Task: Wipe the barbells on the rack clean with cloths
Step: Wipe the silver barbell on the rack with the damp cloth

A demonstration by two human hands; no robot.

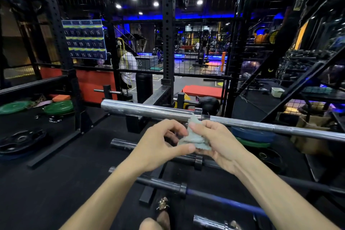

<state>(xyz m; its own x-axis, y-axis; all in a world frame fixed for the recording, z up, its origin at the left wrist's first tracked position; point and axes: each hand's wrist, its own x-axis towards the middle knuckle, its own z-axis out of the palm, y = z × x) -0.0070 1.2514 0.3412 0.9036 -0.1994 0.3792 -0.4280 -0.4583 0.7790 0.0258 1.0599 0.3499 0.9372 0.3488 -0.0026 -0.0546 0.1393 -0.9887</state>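
Head view: grey cloth (194, 136), pinched between left hand (160, 145) and right hand (218, 144) fingers; chrome barbell (149, 110) just beyond fingertips.

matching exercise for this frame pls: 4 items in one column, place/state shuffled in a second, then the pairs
Items
1. grey cloth
2. chrome barbell
3. green weight plates
4. red mat

Place or state
A. flat on the floor beyond the rack
B. pinched between the left hand and the right hand
C. lying across the rack just beyond the hands
D. on the floor at far left

Pairs: 1-B, 2-C, 3-D, 4-A
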